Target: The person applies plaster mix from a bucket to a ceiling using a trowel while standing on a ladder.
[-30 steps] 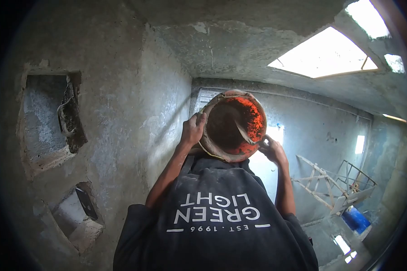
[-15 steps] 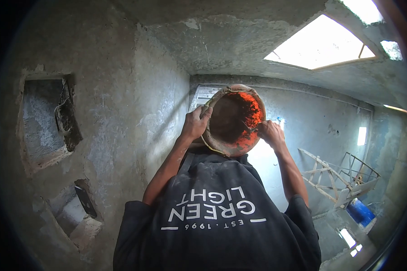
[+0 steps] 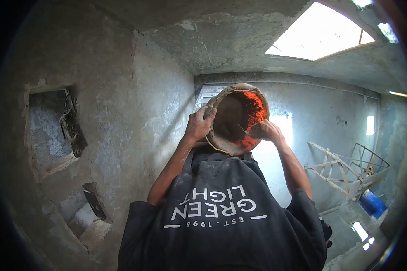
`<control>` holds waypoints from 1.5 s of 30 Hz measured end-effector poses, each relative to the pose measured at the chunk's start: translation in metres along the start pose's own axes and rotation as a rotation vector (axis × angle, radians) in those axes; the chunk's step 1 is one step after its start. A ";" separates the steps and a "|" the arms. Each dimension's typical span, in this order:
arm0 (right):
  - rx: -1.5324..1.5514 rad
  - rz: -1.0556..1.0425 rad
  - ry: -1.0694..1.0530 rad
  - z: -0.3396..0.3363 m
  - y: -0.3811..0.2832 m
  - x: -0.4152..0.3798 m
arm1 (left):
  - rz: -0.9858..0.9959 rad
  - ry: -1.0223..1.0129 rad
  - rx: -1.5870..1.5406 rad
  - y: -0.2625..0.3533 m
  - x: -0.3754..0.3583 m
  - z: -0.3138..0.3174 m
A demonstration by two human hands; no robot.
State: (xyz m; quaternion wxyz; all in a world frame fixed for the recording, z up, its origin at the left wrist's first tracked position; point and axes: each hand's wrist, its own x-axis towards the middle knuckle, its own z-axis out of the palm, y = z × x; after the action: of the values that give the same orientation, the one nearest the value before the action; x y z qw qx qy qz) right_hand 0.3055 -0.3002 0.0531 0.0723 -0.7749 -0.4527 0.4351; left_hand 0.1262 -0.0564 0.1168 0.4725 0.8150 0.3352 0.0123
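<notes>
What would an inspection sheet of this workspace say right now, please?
Surface: rough grey plastered wall.
Job's things: orange bucket, mortar-caked, held up, mouth toward camera.
Clutter: wooden frame and blue container low at right.
Grippers: left hand grips the bucket rim; right hand at the opposite rim, grip unclear.
Cables: wire loop in the upper recess.
Surroundings: bright ceiling opening.

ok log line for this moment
left hand: grips bucket rim | right hand: on opposite rim | bucket: orange, mouth facing camera
</notes>
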 end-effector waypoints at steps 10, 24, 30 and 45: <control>0.072 -0.119 0.151 0.012 0.002 -0.001 | -0.260 -0.114 -0.182 -0.005 -0.002 -0.003; 0.126 -0.063 0.061 0.017 -0.016 0.014 | -0.272 -0.106 -0.229 -0.015 -0.003 -0.007; 0.236 -0.168 0.008 0.001 -0.034 0.015 | -0.346 -0.099 -0.423 -0.013 -0.005 -0.009; 0.323 -0.111 0.191 -0.022 -0.026 -0.022 | -0.619 0.112 -0.934 -0.125 -0.047 -0.021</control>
State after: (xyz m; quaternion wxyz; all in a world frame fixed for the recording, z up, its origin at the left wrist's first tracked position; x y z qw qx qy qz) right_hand 0.3009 -0.2958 0.0932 0.2623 -0.7649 -0.4100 0.4218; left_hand 0.0157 -0.0254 0.0450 0.7463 0.3808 0.5422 0.0633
